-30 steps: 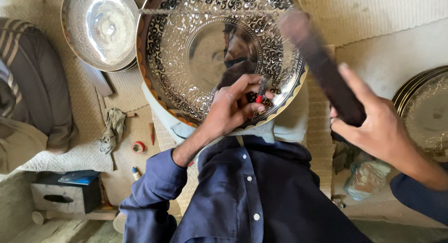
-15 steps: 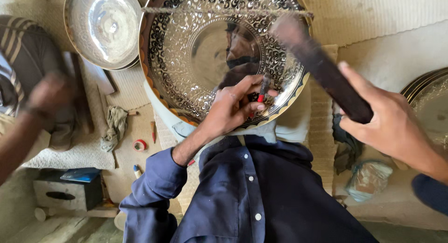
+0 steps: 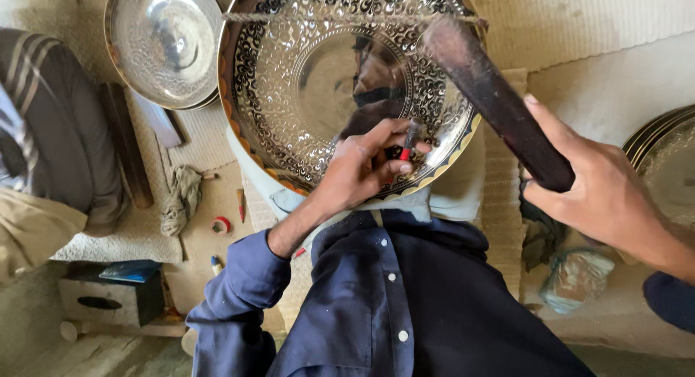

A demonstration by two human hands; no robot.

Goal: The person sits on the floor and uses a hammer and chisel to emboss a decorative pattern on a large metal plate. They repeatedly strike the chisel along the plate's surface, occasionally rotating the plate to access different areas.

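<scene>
A large round metal tray [image 3: 289, 80] with dense engraved patterns leans in front of me, a cord stretched across its top. My left hand [image 3: 362, 167] pinches a small chisel [image 3: 410, 139] with a red band, its tip set against the tray's lower right rim. My right hand [image 3: 601, 192] grips a long dark wooden mallet [image 3: 492, 102], raised at a slant above the chisel. My blue-sleeved arms and shirt fill the lower middle.
A plain polished metal bowl [image 3: 163, 44] stands at the upper left. Another engraved plate [image 3: 670, 163] shows at the right edge. A rag [image 3: 179, 199], a red tape roll [image 3: 221, 225], a dark box [image 3: 112, 294] and a person's clothed leg [image 3: 65, 131] lie on the left.
Another person's hand that swept across the left side half a second ago is gone. The mallet has stayed raised and shifted slightly; my left hand keeps the chisel on the rim.
</scene>
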